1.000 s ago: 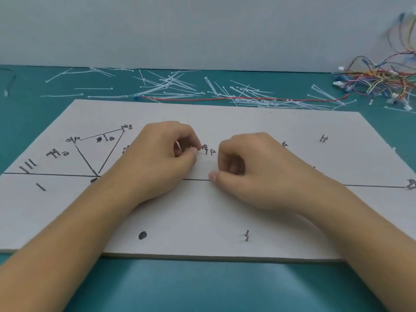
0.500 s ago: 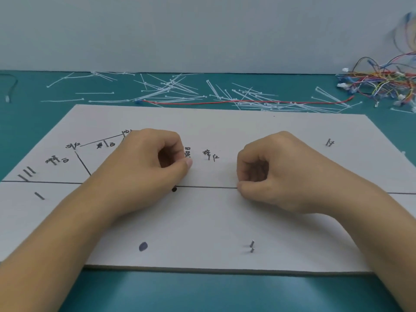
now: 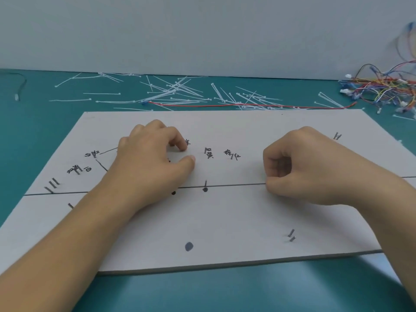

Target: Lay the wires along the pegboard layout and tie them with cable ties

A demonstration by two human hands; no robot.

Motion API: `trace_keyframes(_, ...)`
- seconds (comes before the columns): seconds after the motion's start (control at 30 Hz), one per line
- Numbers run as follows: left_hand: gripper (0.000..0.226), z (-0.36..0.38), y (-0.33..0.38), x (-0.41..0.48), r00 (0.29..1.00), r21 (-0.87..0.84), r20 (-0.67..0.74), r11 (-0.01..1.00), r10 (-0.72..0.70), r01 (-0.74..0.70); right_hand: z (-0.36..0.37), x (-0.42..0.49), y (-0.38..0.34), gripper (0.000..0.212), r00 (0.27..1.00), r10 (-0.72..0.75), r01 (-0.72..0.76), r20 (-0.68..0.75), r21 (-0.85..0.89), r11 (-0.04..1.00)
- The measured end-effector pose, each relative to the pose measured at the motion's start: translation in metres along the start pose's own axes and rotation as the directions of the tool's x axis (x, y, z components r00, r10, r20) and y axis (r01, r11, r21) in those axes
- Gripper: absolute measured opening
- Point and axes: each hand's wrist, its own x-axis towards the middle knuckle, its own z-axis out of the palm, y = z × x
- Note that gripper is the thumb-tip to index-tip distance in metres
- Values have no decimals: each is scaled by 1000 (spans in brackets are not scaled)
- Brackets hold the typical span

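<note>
My left hand point(image 3: 155, 163) rests left of centre on the board point(image 3: 225, 127). Its fingers are curled, with the forefinger tip and thumb set down on the white surface a little apart, and I see nothing between them. My right hand point(image 3: 299, 170) lies right of centre, also curled. Its thumb and forefinger are pinched together right on the line point(image 3: 234, 185) that crosses the board from side to side. I cannot tell whether that line is ink or a thin wire, so I cannot tell whether this hand holds anything.

Between my hands a peg point(image 3: 205, 183) stands on the line, with a black dot just below it.

The ties point(image 3: 180, 93) lie scattered on the table point(image 3: 33, 122) beyond the board's far edge. A red wire point(image 3: 225, 106) is stretched among them. The wires point(image 3: 382, 88) sit in a tangled heap at the upper right of the frame, well apart from the board.
</note>
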Motion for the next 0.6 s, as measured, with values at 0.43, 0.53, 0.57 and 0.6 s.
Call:
trace_keyframes(0.43,11,4,-4,2,997,-95,-51,993,60,-65,-3,-9,-8,9,997,23,-24,78,2,1000)
trace_keyframes(0.53,11,6,-5,1,996,-95,-65,993,65,-71,-1,-11,-7,6,995,7,-6,101,-6,1000)
trace_keyframes(0.57,11,6,-5,0,995,-92,-71,993,66,-72,-3,-12,-7,4,993,-8,9,116,-6,1000)
trace_keyframes(0.6,11,6,-6,0,995,-92,-73,993,67,-74,-9,-13,-7,4,994,-18,15,110,30,999)
